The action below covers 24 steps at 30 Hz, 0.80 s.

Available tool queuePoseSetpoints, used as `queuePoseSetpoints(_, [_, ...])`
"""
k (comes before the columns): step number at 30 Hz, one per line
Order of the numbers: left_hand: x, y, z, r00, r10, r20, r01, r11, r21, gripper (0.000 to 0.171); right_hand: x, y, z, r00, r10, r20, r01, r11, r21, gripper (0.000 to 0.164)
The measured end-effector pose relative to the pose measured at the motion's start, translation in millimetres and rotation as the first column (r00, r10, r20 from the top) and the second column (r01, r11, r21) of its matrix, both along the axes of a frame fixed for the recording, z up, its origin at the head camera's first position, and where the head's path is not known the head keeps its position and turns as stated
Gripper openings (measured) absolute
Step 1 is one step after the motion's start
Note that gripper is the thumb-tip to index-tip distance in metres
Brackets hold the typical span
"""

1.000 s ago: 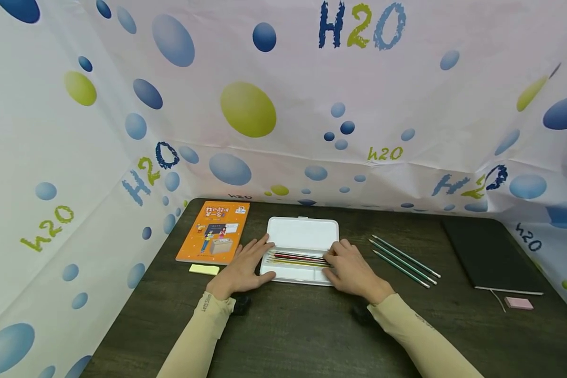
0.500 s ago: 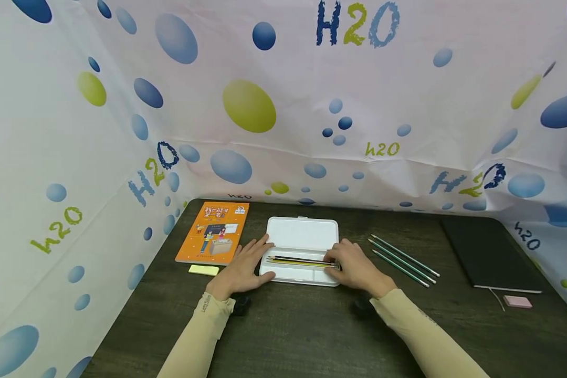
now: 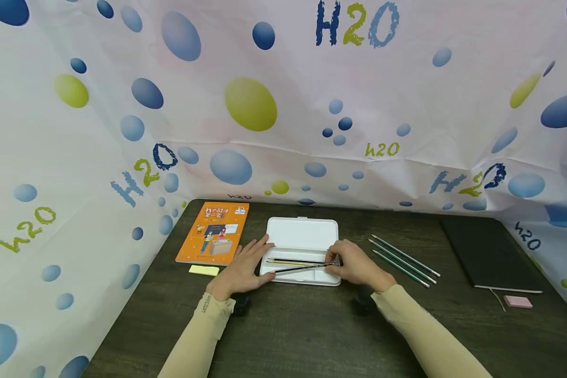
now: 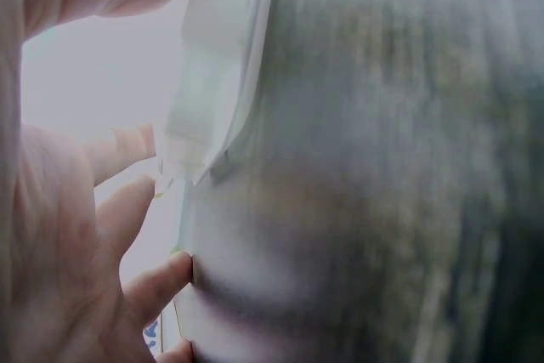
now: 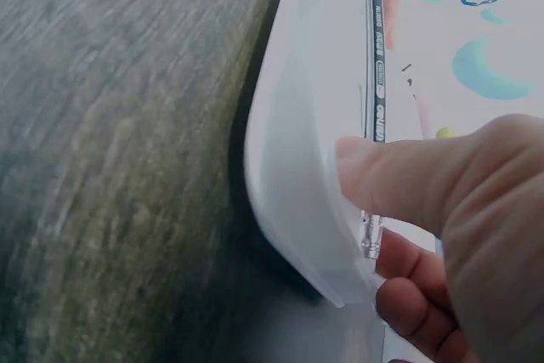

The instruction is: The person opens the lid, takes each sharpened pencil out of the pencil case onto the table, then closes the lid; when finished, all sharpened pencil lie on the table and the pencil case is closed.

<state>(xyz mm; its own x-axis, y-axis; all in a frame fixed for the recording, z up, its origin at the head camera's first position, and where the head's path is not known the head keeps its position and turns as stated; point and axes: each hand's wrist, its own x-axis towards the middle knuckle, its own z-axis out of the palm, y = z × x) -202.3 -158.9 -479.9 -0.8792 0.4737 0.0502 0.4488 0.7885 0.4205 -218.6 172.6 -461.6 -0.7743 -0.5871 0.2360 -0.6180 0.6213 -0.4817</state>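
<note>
A white pencil case (image 3: 303, 234) lies with its lid raised at the middle of the table. My right hand (image 3: 356, 266) is at the case's right end, thumb and fingers pinching a black pencil (image 3: 298, 269) near its metal ferrule. That pencil slants across the front compartment, its tip toward my left thumb. Behind it, other pencils (image 3: 283, 260) lie lengthwise in the case. In the right wrist view, white lettering runs along the black pencil (image 5: 379, 57). My left hand (image 3: 241, 269), fingers spread, rests against the case's left end.
An orange book (image 3: 213, 233) sits at the back left, a yellow stick-like block (image 3: 203, 270) in front of it. Right of the case lie several green pencils (image 3: 403, 260). Farther right are a black notebook (image 3: 491, 254) and a pink eraser (image 3: 517, 302).
The black pencil has come forward from the bunch and now slants across the case, pinched by my right hand. Fewer pencils show, and the red one is out of sight. My left hand stays put.
</note>
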Motion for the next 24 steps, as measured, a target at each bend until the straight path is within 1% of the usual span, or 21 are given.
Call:
queuePoseSetpoints(3, [-2.2, 2.3, -0.1, 1.000, 0.007, 0.001, -0.007, 1.000, 0.001, 0.077, -3.0, 2.8, -0.5, 1.000, 0.010, -0.002, -0.010, 1.000, -0.028, 0.016])
queuePoseSetpoints(7, [-4.9, 5.2, -0.1, 1.000, 0.013, 0.011, -0.013, 1.000, 0.007, 0.077, -6.8, 6.9, -0.6, 0.999, 0.012, 0.034, -0.010, 0.998, -0.057, 0.015])
queuePoseSetpoints(11, [-6.3, 6.5, 1.5, 1.000, 0.013, 0.027, -0.013, 1.000, 0.016, 0.077, -8.8, 11.3, -1.4, 0.996, 0.014, 0.084, -0.006, 0.996, -0.092, 0.010])
queuePoseSetpoints(15, [-7.6, 6.3, 2.6, 0.999, 0.011, 0.033, -0.012, 1.000, 0.023, 0.077, -8.4, 15.4, -2.4, 0.993, 0.020, 0.113, -0.001, 0.986, -0.164, 0.003])
queuePoseSetpoints(19, [-7.7, 6.0, 4.1, 0.999, 0.014, 0.041, -0.015, 1.000, 0.019, 0.078, -5.7, 21.1, -0.9, 0.991, 0.007, 0.130, 0.024, 0.972, -0.233, 0.004])
queuePoseSetpoints(24, [-7.2, 5.6, 7.0, 0.998, 0.017, 0.057, -0.017, 1.000, 0.000, 0.079, 0.5, 35.4, -1.4, 0.988, -0.049, 0.146, 0.089, 0.956, -0.279, 0.006])
